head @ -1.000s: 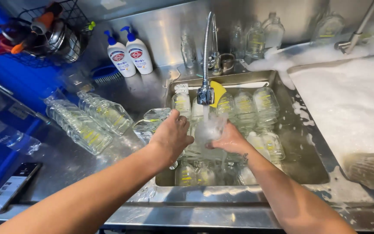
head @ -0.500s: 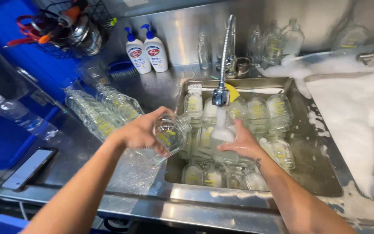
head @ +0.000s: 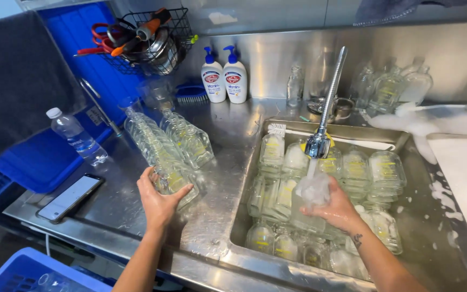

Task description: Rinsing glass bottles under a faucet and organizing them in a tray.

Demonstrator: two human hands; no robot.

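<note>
At the far left of the frame a plastic water bottle (head: pixel 75 136) lies on a blue crate, and below it a phone (head: pixel 70 197) rests flat on the steel worktop (head: pixel 228 162). Just right of that, in the lower middle left, the left hand (head: pixel 160 200) has its grip wrapped around a clear glass bottle (head: pixel 173 181) with a yellow label; the bottle lies on its side on the worktop at the near end of a row of washed bottles (head: pixel 160 139), all transparent, wet and lying slanted toward the upper left. Behind them, at the top centre, stand two white soap dispensers (head: pixel 224 81) with blue pumps, beside a blue brush.

Right of centre is the sink (head: pixel 425 178), packed with more of the same clear, yellow-labelled bottles lying side by side. The tap (head: pixel 324 116) hangs over it, water running from its head. Under the stream the right hand (head: pixel 333 208) has its grip closed on a second glass bottle (head: pixel 312 189), which looks frothy white with suds. At the far right, foam covers a second basin.
</note>
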